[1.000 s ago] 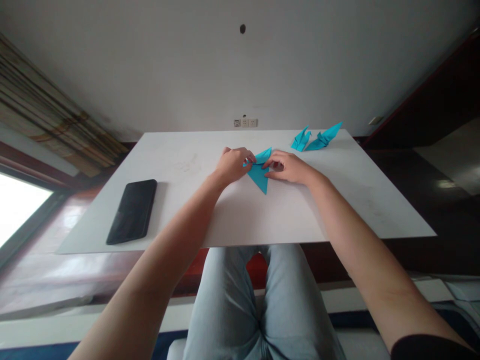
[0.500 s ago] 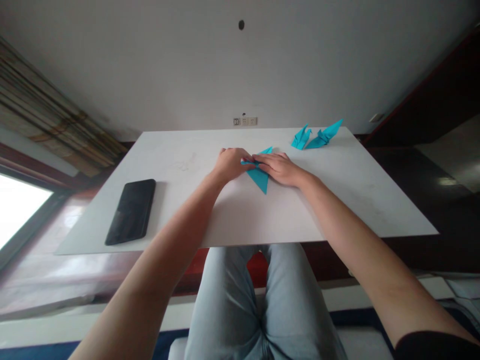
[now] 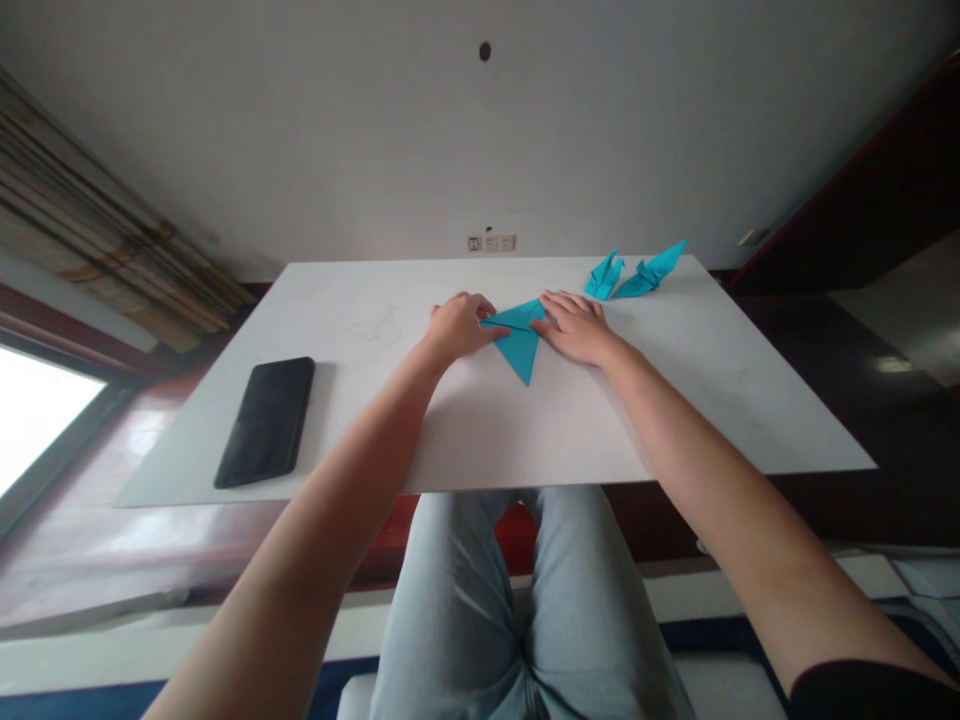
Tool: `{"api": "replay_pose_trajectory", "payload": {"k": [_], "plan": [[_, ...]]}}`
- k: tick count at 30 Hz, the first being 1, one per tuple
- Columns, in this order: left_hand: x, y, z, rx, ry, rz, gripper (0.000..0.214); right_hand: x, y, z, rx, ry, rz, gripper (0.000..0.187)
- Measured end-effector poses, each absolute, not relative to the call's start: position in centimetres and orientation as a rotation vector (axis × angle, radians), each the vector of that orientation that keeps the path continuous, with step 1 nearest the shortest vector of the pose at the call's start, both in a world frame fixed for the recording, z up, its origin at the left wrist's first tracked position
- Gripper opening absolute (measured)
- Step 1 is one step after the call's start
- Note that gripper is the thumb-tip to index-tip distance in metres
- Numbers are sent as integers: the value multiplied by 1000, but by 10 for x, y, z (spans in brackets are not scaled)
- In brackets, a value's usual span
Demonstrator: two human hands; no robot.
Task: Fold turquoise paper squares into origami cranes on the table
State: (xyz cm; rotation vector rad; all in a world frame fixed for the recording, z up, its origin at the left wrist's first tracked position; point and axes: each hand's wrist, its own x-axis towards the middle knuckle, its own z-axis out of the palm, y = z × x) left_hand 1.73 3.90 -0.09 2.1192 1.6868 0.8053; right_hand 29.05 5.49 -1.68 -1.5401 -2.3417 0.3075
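A folded sheet of blue origami paper (image 3: 519,343) lies on the white table in front of me, one pointed corner toward me and a crease running across it. At its left corner, my left hand (image 3: 459,327) pinches the paper between thumb and curled fingers. My right hand (image 3: 576,326) rests at the right edge, its fingers stretched out and its thumb lying on the paper. Toward the back right stand two folded blue paper birds, a smaller paper bird (image 3: 603,276) and a larger paper bird (image 3: 651,273).
A black phone (image 3: 266,422) lies near the front left of the white table (image 3: 712,400). Behind the table rises a wall with sockets (image 3: 491,243). A curtain (image 3: 97,210) hangs at the left. My legs are under the table's front edge.
My right hand has slid right, away from my left hand, uncovering the middle of the paper. My left hand stays at the left corner. The paper birds and phone have not moved.
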Motion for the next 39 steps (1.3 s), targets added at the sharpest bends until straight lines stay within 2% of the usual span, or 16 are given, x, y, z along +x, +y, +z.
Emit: {"api": "replay_pose_trajectory", "payload": {"k": [7,12,15,24,29,34,39], "plan": [[12,44,-1,1953,1643,818,31,296,62,-18,-1569,-2137,284,85],[10,43,7,1593,1349,973,31,294,67,-18,-1364,-1888,700,70],[10,43,14,1462,1240,1078,30,293,65,-11,-1192,-1728,925,72],[15,37,24,1314,1060,1105,21,285,50,9,-903,-1684,1155,71],[15,35,24,1322,994,1046,33,284,49,7,-885,-1736,1139,64],[18,32,23,1425,847,964,55,282,50,8,-951,-1686,1088,67],[25,32,19,1458,846,1001,53,279,48,10,-973,-1632,1084,59]]}}
